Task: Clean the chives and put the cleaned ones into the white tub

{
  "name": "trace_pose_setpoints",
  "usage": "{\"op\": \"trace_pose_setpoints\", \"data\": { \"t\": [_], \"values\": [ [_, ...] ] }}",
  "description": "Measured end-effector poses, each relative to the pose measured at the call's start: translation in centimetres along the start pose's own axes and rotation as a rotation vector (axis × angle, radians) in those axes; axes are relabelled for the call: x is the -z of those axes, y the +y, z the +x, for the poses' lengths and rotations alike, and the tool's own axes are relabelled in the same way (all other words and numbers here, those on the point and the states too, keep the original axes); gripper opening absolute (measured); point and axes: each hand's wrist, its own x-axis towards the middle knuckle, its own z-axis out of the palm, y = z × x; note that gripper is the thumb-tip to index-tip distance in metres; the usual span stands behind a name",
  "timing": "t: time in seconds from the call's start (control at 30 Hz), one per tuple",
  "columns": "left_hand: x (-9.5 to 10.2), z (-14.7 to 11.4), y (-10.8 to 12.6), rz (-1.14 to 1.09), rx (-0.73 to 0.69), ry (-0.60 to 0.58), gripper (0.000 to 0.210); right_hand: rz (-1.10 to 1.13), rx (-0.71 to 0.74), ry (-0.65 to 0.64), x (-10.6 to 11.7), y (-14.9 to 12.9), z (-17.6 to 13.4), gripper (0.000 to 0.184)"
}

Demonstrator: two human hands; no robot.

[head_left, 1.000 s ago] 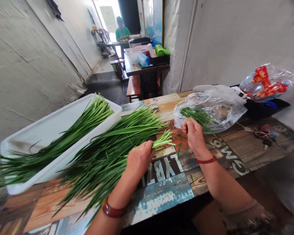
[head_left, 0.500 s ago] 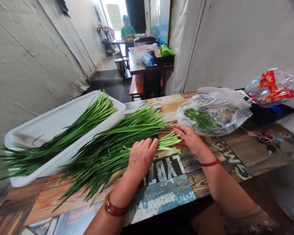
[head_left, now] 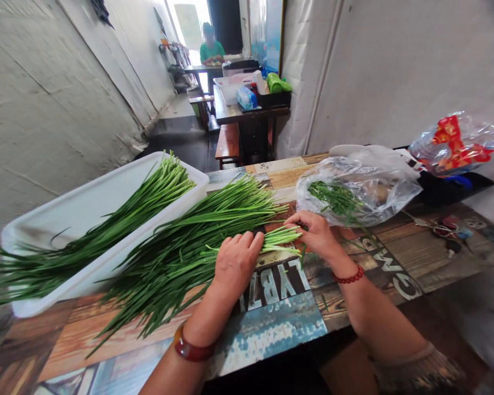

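My left hand is closed around a small bunch of garlic chives, their pale stalk ends pointing right and the leaves trailing left. At those ends my right hand has thumb and fingers pinched together on the stalks; the exact contact is partly hidden behind the fingers. Just beyond lies a larger pile of garlic chives on the wood-patterned table. More garlic chives rest in a white plastic tray at the left, leaves hanging over its near end.
A clear plastic bag with green trimmings lies beyond my right hand. Keys and a red-printed bag are farther right. Down the room, a person in green sits behind another table holding boxes.
My right hand has shifted slightly down and left, its fingers drawing together at the stalk ends. My left hand keeps its hold on the bunch. The view has moved a little.
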Motion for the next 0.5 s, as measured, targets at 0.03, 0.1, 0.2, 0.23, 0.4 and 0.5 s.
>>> {"op": "trace_pose_setpoints", "data": {
  "t": [0.03,0.1,0.2,0.23,0.4,0.5],
  "values": [
    [-0.1,0.0,0.0,-0.003,0.001,-0.002,0.028,0.075,-0.056,0.030,-0.4,0.2,0.0,0.018],
    [-0.2,0.0,0.1,-0.004,-0.001,0.001,0.027,0.237,-0.169,0.087,-1.2,0.5,-0.1,0.022],
    [-0.4,0.0,0.1,0.000,-0.023,0.009,0.025,0.404,-0.292,0.149,-1.9,0.8,0.0,0.028],
    [-0.4,0.0,0.1,0.004,-0.028,0.009,0.024,0.447,-0.319,0.182,-1.8,0.9,0.1,0.030],
    [-0.3,0.2,-0.3,0.032,0.049,-0.028,0.020,0.608,-0.264,0.518,1.0,1.3,0.8,0.035],
    [-0.4,0.2,-0.3,0.017,0.054,-0.042,0.021,0.495,-0.171,0.612,2.3,1.3,0.7,0.035]
  ]
}}
